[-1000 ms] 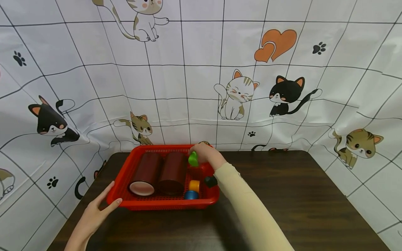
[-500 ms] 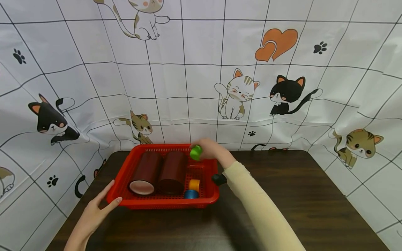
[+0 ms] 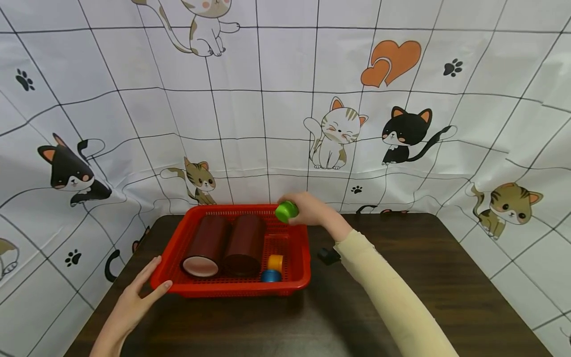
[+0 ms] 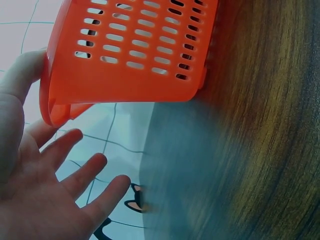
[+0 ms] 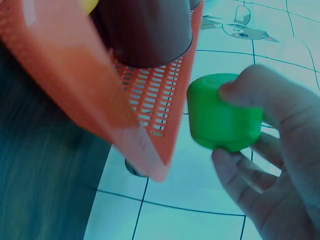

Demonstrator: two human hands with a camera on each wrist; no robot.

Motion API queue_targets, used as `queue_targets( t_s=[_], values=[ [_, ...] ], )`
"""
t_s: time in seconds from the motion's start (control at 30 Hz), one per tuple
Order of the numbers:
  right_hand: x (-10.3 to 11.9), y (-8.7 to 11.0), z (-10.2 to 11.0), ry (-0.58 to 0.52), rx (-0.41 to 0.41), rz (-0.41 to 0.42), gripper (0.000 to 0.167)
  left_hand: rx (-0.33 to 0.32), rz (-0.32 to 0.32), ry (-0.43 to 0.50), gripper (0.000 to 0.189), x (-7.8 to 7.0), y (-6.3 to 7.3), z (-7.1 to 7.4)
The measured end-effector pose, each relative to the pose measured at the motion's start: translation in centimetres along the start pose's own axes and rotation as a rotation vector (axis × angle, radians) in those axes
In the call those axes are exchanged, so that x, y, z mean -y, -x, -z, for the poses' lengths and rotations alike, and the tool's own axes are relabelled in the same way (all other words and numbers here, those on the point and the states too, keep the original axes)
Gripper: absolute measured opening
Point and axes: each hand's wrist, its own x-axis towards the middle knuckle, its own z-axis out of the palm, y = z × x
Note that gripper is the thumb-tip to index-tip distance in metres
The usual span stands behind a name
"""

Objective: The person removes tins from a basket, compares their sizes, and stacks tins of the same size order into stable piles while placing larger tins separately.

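My right hand [image 3: 308, 208] pinches a small green cup-shaped piece [image 3: 286, 211] with rounded edges, held up at the back right corner of a red plastic basket [image 3: 232, 292]. In the right wrist view, thumb and fingertips press the sides of that green piece [image 5: 222, 112], and the basket wall [image 5: 85, 80] stands to its left. My left hand [image 3: 129, 307] touches the basket's front left corner with thumb and forefinger spread. From the left wrist, the thumb lies along the rim and the other fingers [image 4: 75, 145] stretch out straight below it.
Two large dark red-brown cylinders [image 3: 245, 245] lie side by side in the basket's left and middle. A yellow piece [image 3: 275, 263] and a blue piece [image 3: 270, 275] sit in its front right. Dark wooden table [image 3: 401, 277] beneath; cat-print sheet [image 3: 285, 124] behind.
The right hand has lifted the green piece from inside the basket and moved right and slightly away, over the back right corner. The left hand stays at the front left corner.
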Motion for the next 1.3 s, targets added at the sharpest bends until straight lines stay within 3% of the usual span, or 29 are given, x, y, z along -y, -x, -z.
queue_targets(
  t_s=[0.23,0.5,0.9,1.3],
  values=[
    [-0.5,1.4,0.4,-0.046,-0.016,0.079,0.048,0.006,0.013,-0.015,0.085,-0.1,0.0,0.0],
    [-1.5,2.3,0.5,-0.024,-0.055,0.152,0.047,0.012,0.025,-0.024,0.087,-0.1,0.1,0.0],
    [-2.7,3.8,0.5,-0.086,-0.090,0.110,0.049,0.022,0.029,-0.034,0.085,-0.2,0.0,-0.1],
    [-3.6,5.0,0.2,-0.205,-0.066,0.072,0.052,0.018,0.031,-0.036,0.086,-0.1,0.0,0.0]
  ],
)
